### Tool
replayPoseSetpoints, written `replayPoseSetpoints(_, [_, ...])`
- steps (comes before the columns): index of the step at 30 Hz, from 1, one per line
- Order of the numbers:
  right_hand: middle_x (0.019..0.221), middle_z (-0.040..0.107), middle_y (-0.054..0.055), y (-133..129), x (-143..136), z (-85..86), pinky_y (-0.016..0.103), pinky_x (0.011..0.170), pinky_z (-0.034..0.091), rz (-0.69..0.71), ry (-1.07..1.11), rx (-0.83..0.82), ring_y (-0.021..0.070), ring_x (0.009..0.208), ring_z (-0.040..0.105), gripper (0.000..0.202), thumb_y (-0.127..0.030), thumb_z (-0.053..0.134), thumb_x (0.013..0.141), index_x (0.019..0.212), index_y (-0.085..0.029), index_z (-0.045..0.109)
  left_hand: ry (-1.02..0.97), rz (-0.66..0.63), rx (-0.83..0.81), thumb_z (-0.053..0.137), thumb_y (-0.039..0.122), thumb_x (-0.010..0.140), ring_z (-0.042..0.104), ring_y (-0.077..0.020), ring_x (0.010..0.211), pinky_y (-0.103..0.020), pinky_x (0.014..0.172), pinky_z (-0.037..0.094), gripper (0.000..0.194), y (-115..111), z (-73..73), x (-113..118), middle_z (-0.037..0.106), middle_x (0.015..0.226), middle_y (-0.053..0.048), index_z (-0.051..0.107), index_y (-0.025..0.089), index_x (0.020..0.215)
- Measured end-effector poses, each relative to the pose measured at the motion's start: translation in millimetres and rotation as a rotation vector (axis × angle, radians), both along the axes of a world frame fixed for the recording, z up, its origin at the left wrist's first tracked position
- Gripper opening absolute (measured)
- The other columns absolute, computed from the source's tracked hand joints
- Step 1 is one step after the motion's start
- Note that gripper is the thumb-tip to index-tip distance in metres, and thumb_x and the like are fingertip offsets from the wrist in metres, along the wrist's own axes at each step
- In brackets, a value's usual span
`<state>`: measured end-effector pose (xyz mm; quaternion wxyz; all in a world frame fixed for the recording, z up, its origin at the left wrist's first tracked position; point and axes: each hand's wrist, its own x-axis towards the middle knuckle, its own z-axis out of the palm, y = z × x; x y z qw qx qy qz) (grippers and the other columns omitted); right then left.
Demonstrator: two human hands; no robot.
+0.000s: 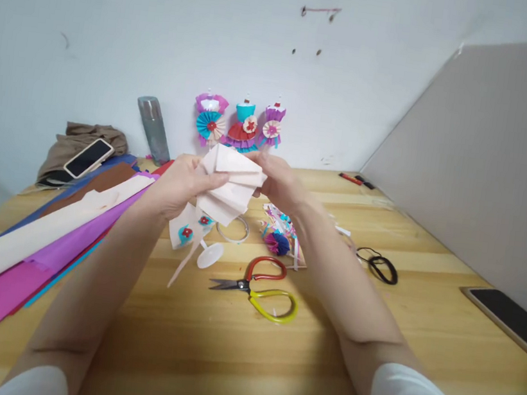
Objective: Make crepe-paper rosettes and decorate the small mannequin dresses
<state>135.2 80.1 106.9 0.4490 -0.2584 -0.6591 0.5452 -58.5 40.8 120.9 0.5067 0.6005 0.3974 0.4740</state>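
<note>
Pale pink pleated paper (232,184) spreads like a fan between my two hands, raised above the table. My left hand (183,180) pinches its left side, thumb lying across the folds. On the opposite edge, my right hand (279,179) grips the paper, with some fingers hidden behind it. Below them lie a white round-based stand (210,254) and a pale sheet bearing blue and red paper flowers (185,234). A clear ring (234,230) is partly covered by the fan. Scissors (252,285) with one red and one yellow handle rest nearer to me, blades pointing left.
Long coloured paper sheets (45,230) cover the left side. Three paper-dressed figures (244,124) stand by the wall. A grey bottle (153,128), a phone (88,158), paper scraps (281,232), a black cord (380,267) and a dark flat device (512,321) surround the work area.
</note>
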Motion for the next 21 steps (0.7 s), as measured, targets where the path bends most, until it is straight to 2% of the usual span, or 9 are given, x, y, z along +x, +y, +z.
replayPoseSetpoints(2, [0.069, 0.057, -0.004, 0.4, 2.2, -2.8, 0.020, 0.050, 0.042, 0.111, 0.066, 0.015, 0.0080, 0.056, 0.050, 0.045, -0.048, 0.063, 0.079, 0.112, -0.016, 0.061, -0.110, 0.019, -0.031, 0.085, 0.036, 0.061, 0.064, -0.0189, 0.057, -0.027, 0.053, 0.051, 0.034, 5.0, -5.2, -0.1, 0.070, 0.070, -0.008, 0.072, 0.011, 0.080])
replayPoseSetpoints(3, [0.075, 0.059, -0.003, -0.6, 2.0, -3.1, 0.021, 0.053, 0.045, 0.123, 0.071, 0.024, 0.0088, 0.059, 0.052, 0.050, -0.045, 0.068, 0.075, 0.117, -0.018, 0.059, -0.146, 0.032, -0.045, 0.085, 0.036, 0.061, 0.065, -0.0191, 0.059, -0.027, 0.054, 0.052, 0.035, 6.7, -7.6, -0.2, 0.071, 0.071, -0.008, 0.072, 0.011, 0.081])
replayPoseSetpoints(5, [0.083, 0.062, -0.002, -3.8, -1.2, -2.5, 0.022, 0.058, 0.048, 0.063, 0.053, 0.071, 0.0100, 0.065, 0.055, 0.057, -0.036, 0.074, 0.069, 0.120, -0.020, 0.057, -0.181, 0.059, -0.064, 0.085, 0.037, 0.060, 0.065, -0.0187, 0.059, -0.027, 0.055, 0.052, 0.035, 8.9, -11.1, -0.4, 0.071, 0.071, -0.008, 0.072, 0.011, 0.081])
replayPoseSetpoints(7, [0.082, 0.063, -0.001, -6.0, -6.1, -2.1, 0.022, 0.057, 0.047, -0.056, 0.039, 0.114, 0.0104, 0.065, 0.055, 0.047, -0.030, 0.075, 0.064, 0.107, -0.018, 0.061, -0.185, 0.053, -0.080, 0.084, 0.039, 0.062, 0.065, -0.0190, 0.059, -0.027, 0.055, 0.052, 0.034, 9.4, -12.3, -0.2, 0.071, 0.070, -0.008, 0.071, 0.012, 0.078])
replayPoseSetpoints(10, [0.067, 0.059, -0.003, -4.7, -10.9, -3.9, 0.022, 0.050, 0.042, -0.210, 0.046, 0.124, 0.0092, 0.055, 0.050, 0.026, -0.030, 0.072, 0.062, 0.082, -0.017, 0.062, -0.176, -0.024, -0.110, 0.080, 0.041, 0.067, 0.067, -0.0206, 0.062, -0.028, 0.058, 0.053, 0.033, 9.4, -11.7, 0.7, 0.072, 0.070, -0.009, 0.070, 0.011, 0.076])
replayPoseSetpoints(13, [0.057, 0.054, -0.006, -1.2, -9.6, -5.6, 0.022, 0.046, 0.038, -0.248, 0.091, 0.059, 0.0078, 0.048, 0.045, 0.025, -0.031, 0.073, 0.059, 0.077, -0.018, 0.060, -0.182, -0.049, -0.119, 0.079, 0.036, 0.069, 0.068, -0.0210, 0.066, -0.029, 0.062, 0.054, 0.028, 11.8, -12.4, -0.9, 0.072, 0.071, -0.009, 0.070, 0.011, 0.078])
replayPoseSetpoints(16, [0.059, 0.056, -0.006, -0.2, -5.8, -3.8, 0.021, 0.044, 0.037, -0.198, 0.154, -0.049, 0.0072, 0.046, 0.045, 0.028, -0.030, 0.074, 0.058, 0.081, -0.018, 0.061, -0.166, -0.049, -0.125, 0.079, 0.035, 0.070, 0.069, -0.0224, 0.068, -0.031, 0.065, 0.055, 0.029, 16.9, -14.8, -7.4, 0.072, 0.072, -0.010, 0.071, 0.010, 0.081])
replayPoseSetpoints(21, [0.069, 0.064, -0.002, -2.6, 0.1, 5.1, 0.024, 0.055, 0.048, -0.140, 0.271, -0.222, 0.0118, 0.060, 0.058, 0.027, -0.023, 0.073, 0.060, 0.086, -0.020, 0.065, -0.160, 0.002, -0.073, 0.075, 0.032, 0.075, 0.070, -0.0232, 0.072, -0.034, 0.072, 0.057, 0.024, 24.2, -14.5, -23.6, 0.074, 0.081, -0.012, 0.073, 0.010, 0.084])
